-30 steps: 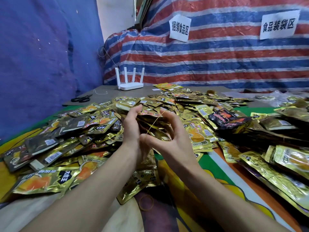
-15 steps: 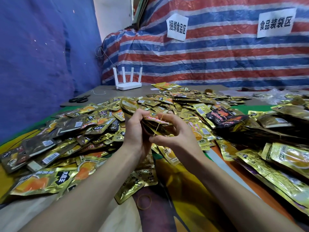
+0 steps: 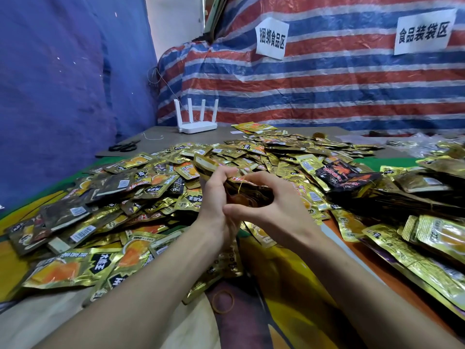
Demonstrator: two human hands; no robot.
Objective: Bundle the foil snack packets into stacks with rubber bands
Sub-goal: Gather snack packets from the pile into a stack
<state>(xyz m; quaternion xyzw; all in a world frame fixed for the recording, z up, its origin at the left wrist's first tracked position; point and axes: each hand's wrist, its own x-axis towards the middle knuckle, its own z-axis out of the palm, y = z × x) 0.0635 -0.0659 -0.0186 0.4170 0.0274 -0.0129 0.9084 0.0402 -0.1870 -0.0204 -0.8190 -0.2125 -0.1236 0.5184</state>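
**Head view: one stack in hand, band on it**

- Hands: two, both bare, meeting at table centre.
- Left hand [image 3: 216,197]: fingers curled round one stack of packets [image 3: 251,193], gripping its left end.
- Right hand [image 3: 274,207]: fingers arched over the same stack, thumb under it, closed on it. Index tip at the one yellow rubber band [image 3: 240,188] that runs across the stack.
- Loose rubber band [image 3: 222,301]: one, flat on the table cover at 6 o'clock from the hands.
- Loose gold packets [image 3: 151,187]: a heap from 9 through 3 o'clock, too many to count.
- Black packets [image 3: 337,172]: at least two, at 2 o'clock.
- Router [image 3: 197,117]: one, four antennas, at 11 o'clock, far edge.
- Scissors [image 3: 124,147]: one pair, at 10 o'clock.
- Paper signs [image 3: 272,37]: two, on the striped tarp behind.
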